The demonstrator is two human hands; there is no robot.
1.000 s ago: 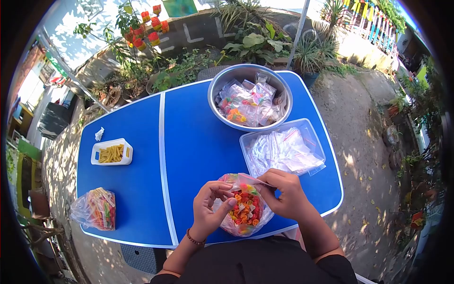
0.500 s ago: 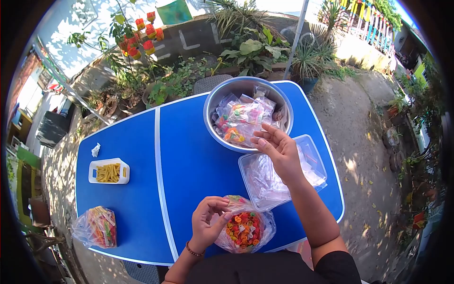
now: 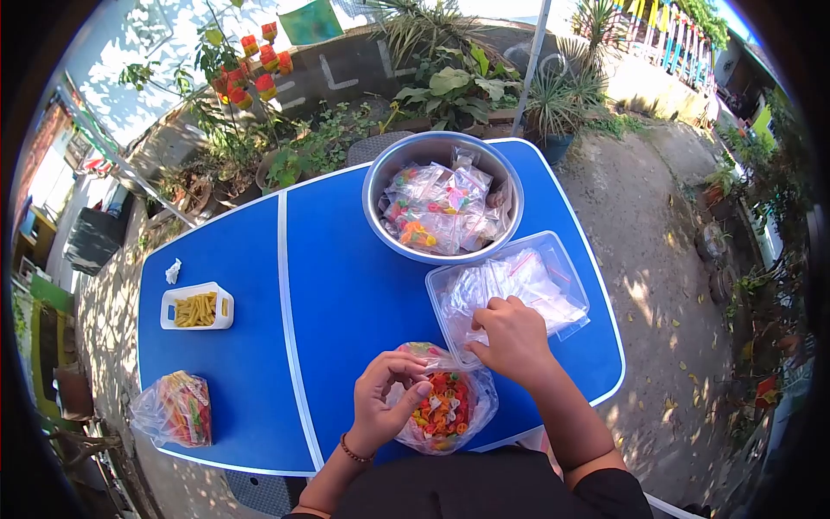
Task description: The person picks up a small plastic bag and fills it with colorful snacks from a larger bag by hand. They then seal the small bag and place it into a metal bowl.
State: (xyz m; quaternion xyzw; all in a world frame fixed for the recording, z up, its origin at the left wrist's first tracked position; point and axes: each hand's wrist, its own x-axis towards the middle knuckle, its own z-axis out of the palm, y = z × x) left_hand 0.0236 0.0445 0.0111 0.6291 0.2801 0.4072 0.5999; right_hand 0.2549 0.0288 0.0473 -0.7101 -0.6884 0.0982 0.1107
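My left hand (image 3: 391,398) is curved above an opened clear plastic bag (image 3: 488,406) of small, bright pieces (image 3: 441,406), mostly red and orange. A gap shows between its thumb and fingers, with nothing held in it. My right hand (image 3: 512,340) reaches down over a clear plastic box (image 3: 432,298) of flat, transparent zip bags (image 3: 540,281). Its fingers are bent, with thumb and forefinger apart; the other fingertips are partly hidden. Behind the box stands a steel bowl (image 3: 373,216) with several filled packets (image 3: 432,195) of coloured pieces inside.
On the left of the blue table (image 3: 229,372) are a white basket (image 3: 169,322) of yellowish sticks, a crumpled white scrap (image 3: 173,271) and a plastic bag (image 3: 186,411) of coloured strips. A white seam (image 3: 290,320) crosses the table. Plants and a low wall line the back.
My right hand has moved from the bowl's near rim down to the box of zip bags. A packet near that hand now lies among the others in the bowl. My left hand stays nearly in place.
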